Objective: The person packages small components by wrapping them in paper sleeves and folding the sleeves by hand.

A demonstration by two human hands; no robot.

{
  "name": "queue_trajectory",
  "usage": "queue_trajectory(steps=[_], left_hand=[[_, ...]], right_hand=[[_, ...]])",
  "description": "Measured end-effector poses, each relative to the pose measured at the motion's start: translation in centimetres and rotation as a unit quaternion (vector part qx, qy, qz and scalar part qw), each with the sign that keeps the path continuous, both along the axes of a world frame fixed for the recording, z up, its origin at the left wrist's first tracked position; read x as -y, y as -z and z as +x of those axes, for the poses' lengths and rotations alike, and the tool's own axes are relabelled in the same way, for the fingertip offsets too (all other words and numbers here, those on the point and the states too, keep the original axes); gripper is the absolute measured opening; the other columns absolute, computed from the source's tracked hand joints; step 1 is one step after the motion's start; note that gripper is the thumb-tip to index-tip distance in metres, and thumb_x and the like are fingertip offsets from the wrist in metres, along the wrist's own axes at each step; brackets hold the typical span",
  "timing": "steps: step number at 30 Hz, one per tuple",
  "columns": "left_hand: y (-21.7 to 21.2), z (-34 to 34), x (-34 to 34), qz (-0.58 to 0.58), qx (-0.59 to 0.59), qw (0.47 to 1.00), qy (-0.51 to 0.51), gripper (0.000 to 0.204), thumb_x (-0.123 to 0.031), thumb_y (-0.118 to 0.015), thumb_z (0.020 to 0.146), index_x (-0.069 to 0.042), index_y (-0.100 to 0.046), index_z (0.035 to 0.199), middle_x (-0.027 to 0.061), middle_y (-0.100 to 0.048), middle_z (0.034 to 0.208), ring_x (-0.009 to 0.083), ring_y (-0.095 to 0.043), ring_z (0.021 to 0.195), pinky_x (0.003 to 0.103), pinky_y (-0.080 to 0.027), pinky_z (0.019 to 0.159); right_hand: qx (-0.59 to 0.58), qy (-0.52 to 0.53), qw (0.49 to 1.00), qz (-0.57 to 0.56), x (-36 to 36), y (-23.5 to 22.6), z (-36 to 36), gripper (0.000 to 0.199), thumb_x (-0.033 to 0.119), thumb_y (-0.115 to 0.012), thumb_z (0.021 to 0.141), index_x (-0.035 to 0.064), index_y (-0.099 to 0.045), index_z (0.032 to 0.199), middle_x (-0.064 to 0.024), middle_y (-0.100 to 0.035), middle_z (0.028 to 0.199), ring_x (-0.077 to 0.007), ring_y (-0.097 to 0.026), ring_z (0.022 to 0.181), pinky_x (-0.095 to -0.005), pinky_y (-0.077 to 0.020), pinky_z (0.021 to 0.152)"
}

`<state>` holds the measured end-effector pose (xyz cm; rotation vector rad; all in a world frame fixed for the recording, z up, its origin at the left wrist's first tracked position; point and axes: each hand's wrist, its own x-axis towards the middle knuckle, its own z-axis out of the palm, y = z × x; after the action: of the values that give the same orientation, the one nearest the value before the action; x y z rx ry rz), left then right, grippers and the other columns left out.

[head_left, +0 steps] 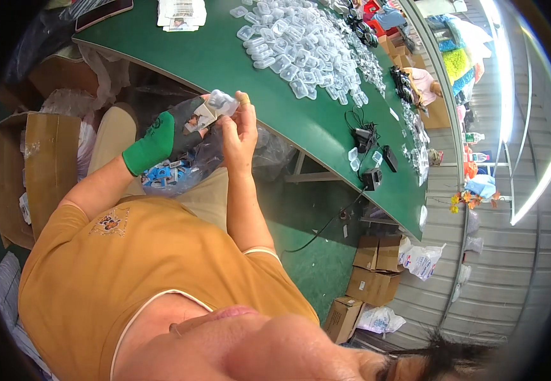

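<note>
We list: one green tabletop (154, 41), bearing a heap of clear plastic cases (285, 47) and black adapters (372, 179); cardboard boxes (372, 286) on a green floor (310, 232); one ribbed grey wall (504, 270). Item in hand: one single case (222, 101), small, translucent, round-cornered, between our hands at the tabletop's near edge. Our right hand (240, 133) pinches it; our gloved left hand (183, 130) grasps printed cards (201, 119).
</note>
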<state>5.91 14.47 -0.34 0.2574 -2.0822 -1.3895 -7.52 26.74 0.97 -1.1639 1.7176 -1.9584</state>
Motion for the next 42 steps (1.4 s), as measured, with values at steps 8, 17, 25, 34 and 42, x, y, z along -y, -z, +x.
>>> queue_trajectory(steps=[8, 17, 25, 34, 42], left_hand=[[0.3, 0.4, 0.6, -0.143, -0.01, 0.988, -0.061, 0.07, 0.0, -0.072, 0.081, -0.006, -0.05, 0.147, 0.0165, -0.066, 0.125, 0.0289, -0.07, 0.107, 0.037, -0.057, 0.092], [0.7, 1.1, 1.3, -0.179, 0.0, 0.982, -0.053, 0.069, 0.001, -0.071, 0.079, -0.007, -0.052, 0.145, 0.0164, -0.066, 0.116, 0.0322, -0.07, 0.096, 0.038, -0.058, 0.081], [-0.3, 1.4, 0.0, -0.125, 0.045, 0.991, -0.018, 0.068, -0.003, -0.074, 0.08, -0.008, -0.052, 0.144, 0.0163, -0.065, 0.129, 0.0346, -0.068, 0.103, 0.041, -0.057, 0.086], [0.1, 1.9, -0.1, -0.176, 0.062, 0.982, 0.01, 0.076, 0.0, -0.075, 0.075, -0.007, -0.052, 0.146, 0.0172, -0.065, 0.13, 0.0331, -0.07, 0.103, 0.039, -0.058, 0.088], [0.6, 2.1, -0.8, -0.048, 0.072, 0.996, 0.025, 0.074, -0.008, -0.075, 0.081, -0.01, -0.049, 0.15, 0.0142, -0.067, 0.127, 0.0236, -0.069, 0.095, 0.036, -0.056, 0.085]], right_hand=[[-0.258, 0.071, 0.957, 0.11, -0.5, -3.2, 0.0, 0.027, 0.005, -0.068, 0.093, 0.0005, -0.069, 0.12, -0.0102, -0.058, 0.095, -0.0205, -0.06, 0.08, -0.0316, -0.0497, 0.069], [-0.257, 0.055, 0.952, 0.16, -2.5, -6.9, -0.4, 0.025, 0.005, -0.077, 0.085, 0.0029, -0.066, 0.107, -0.008, -0.054, 0.086, -0.0208, -0.056, 0.07, -0.032, -0.0484, 0.065], [-0.138, 0.1, 0.985, 0.032, -1.8, -0.5, 0.7, 0.02, 0.002, -0.075, 0.089, 0.0006, -0.065, 0.106, -0.0019, -0.056, 0.091, -0.0085, -0.052, 0.073, -0.0237, -0.0449, 0.067], [-0.284, 0.02, 0.941, 0.18, -3.1, -4.1, -0.6, 0.026, 0.007, -0.078, 0.084, 0.0031, -0.067, 0.107, -0.0074, -0.056, 0.086, -0.0204, -0.057, 0.067, -0.031, -0.0492, 0.063], [0.147, -0.087, 0.976, 0.138, -2.3, -1.2, -1.8, 0.017, 0.009, -0.078, 0.09, 0.0041, -0.067, 0.102, 0.0044, -0.063, 0.089, -0.0044, -0.057, 0.078, -0.0211, -0.0465, 0.069]])
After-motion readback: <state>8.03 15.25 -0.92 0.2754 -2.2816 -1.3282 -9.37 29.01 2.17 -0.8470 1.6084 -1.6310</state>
